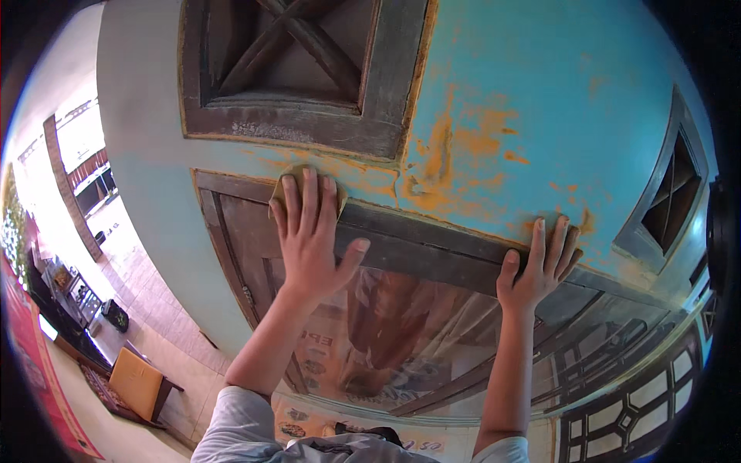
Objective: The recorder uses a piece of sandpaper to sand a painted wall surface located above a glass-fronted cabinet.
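Note:
My left hand (307, 239) lies flat with its fingers pointing up, pressing a tan piece of sandpaper (340, 202) against the wall just where it meets the top of a dark wooden frame (440, 251). The thumb sticks out to the right. Farther right, my right hand (540, 266) rests with stretched fingers on the frame's upper edge and the wall above, holding nothing. The wall (532, 92) is turquoise, with scraped orange-yellow patches (471, 143) between and above my hands. Glass panes (401, 309) below the frame carry reflections.
Above my left hand is a dark wooden vent (285, 119) with crossed bars; another vent (668, 197) is at the far right. An orange-tan chair (135, 383) stands on the tiled floor (166, 309) at lower left. A patterned grille (625, 417) is at lower right.

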A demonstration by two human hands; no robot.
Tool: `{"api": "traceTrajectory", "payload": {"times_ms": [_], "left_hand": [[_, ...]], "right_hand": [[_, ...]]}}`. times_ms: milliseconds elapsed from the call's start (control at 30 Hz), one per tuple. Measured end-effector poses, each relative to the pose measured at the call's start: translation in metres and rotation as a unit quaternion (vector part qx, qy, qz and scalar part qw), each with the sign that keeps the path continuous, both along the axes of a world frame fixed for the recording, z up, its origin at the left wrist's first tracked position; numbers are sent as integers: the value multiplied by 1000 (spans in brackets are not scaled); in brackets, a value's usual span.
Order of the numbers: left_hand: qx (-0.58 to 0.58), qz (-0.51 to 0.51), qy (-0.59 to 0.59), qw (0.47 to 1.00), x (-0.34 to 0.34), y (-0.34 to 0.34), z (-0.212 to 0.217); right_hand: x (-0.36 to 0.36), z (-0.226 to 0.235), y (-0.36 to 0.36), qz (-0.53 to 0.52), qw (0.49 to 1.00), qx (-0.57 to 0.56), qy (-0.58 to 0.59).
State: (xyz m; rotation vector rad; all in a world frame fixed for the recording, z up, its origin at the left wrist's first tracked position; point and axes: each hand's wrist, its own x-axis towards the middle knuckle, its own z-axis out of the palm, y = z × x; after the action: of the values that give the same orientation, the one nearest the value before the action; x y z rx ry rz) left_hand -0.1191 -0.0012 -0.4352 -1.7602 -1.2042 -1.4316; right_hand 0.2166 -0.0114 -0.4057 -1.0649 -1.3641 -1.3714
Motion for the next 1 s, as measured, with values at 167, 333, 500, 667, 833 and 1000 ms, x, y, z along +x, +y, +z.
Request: {"api": "traceTrajectory", "payload": {"times_ms": [167, 333, 500, 667, 833, 1000], "left_hand": [[28, 39, -112, 993, -30, 13, 10], [-10, 14, -11, 1000, -24, 5, 2], [5, 7, -66, 998, 6, -2, -1], [15, 33, -114, 993, -30, 9, 8], [-38, 11, -27, 999, -3, -10, -6], [-9, 6, -135, 991, -2, -3, 3]], "right_hand": [[0, 0, 1, -1, 1000, 2, 1], [3, -3, 1, 1, 1000, -6, 6], [6, -6, 4, 22, 1000, -4, 22], [10, -10, 4, 29, 999, -8, 19], [11, -8, 3, 3, 1000, -9, 7], [13, -10, 1, -4, 1000, -6, 12]]}}
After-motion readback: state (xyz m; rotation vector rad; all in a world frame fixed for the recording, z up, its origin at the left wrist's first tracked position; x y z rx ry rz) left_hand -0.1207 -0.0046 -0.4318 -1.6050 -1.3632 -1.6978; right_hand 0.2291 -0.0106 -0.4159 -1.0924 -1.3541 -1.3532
